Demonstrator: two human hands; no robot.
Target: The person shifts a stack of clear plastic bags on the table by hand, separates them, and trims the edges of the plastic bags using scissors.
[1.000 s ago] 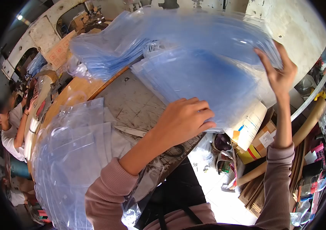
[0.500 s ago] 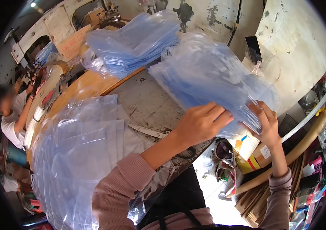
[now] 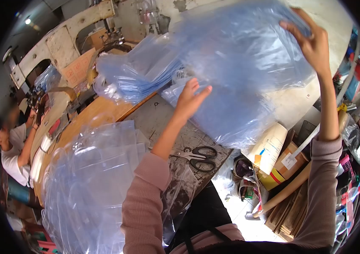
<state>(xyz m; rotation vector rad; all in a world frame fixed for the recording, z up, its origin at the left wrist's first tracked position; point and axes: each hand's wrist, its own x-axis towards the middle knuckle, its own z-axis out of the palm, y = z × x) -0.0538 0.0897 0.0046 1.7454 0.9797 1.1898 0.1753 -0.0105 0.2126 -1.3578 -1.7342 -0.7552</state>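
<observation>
My right hand [image 3: 313, 42] grips the edge of several clear bluish plastic sheets [image 3: 247, 46], raised and blurred at the upper right. Below them a flat stack of similar sheets [image 3: 235, 114] lies on the worn metal table [image 3: 163, 114]. Over the left edge of this stack is my left hand [image 3: 191, 99], its fingers apart and nothing held in it. Black-handled scissors [image 3: 194, 155] lie on the table near its front edge. At the left, clear plastic pieces [image 3: 95, 182] are spread in an overlapping pile.
Another bluish plastic stack [image 3: 139, 74] sits at the back, by the wooden tabletop [image 3: 99, 110]. A co-worker [image 3: 17, 144] is at the far left. Right of the table stand a cardboard box [image 3: 289, 161], a rolled sheet [image 3: 269, 146] and a long tube [image 3: 288, 188].
My right hand has risen to the upper right, lifting the sheets off the stack. My left hand has moved left and its fingers have spread. More of the scissors shows.
</observation>
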